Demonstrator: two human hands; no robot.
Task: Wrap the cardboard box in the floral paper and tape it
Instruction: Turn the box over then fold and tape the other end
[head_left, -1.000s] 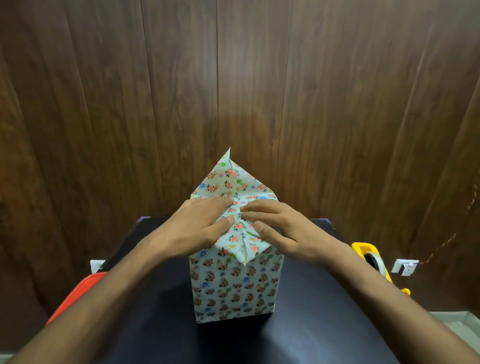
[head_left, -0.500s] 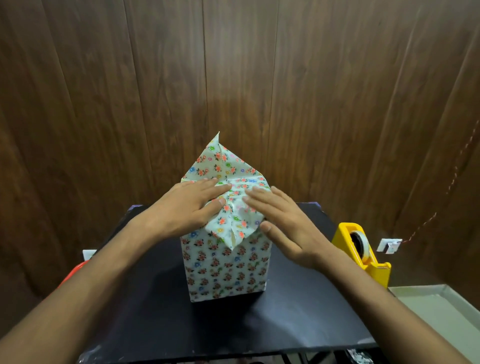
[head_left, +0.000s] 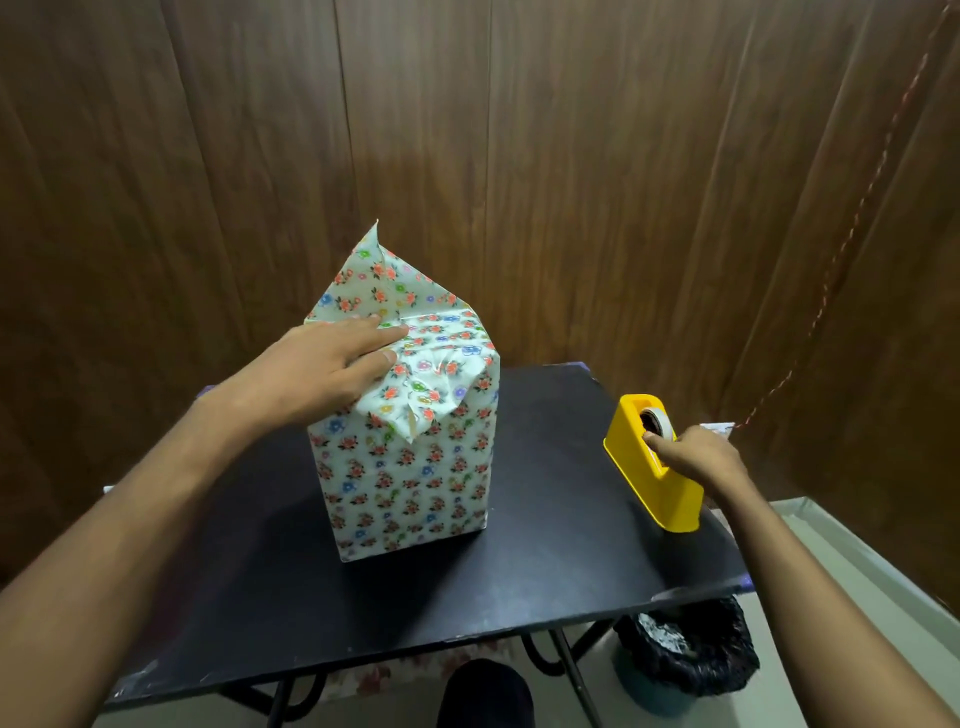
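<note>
Pressing down with straight fingers, our left hand (head_left: 332, 364) lies flat on the folded top of the floral paper (head_left: 415, 467), which covers the box standing upright on the black table (head_left: 545, 545). Under our fingertips the paper's side folds meet. Behind the hand a triangular flap stands up and points at the wooden wall (head_left: 623, 182), and another pointed flap hangs over the near edge, just beside our thumb.

Our right hand (head_left: 696, 457) is well apart from the box, at the table's right edge. It rests on the yellow tape dispenser (head_left: 654, 467), fingers curled around its far side and thumb tip at the tape roll (head_left: 657, 421) seated in the top.

Below that hand, under the table edge, stands a bin (head_left: 685, 660) with a black liner.
</note>
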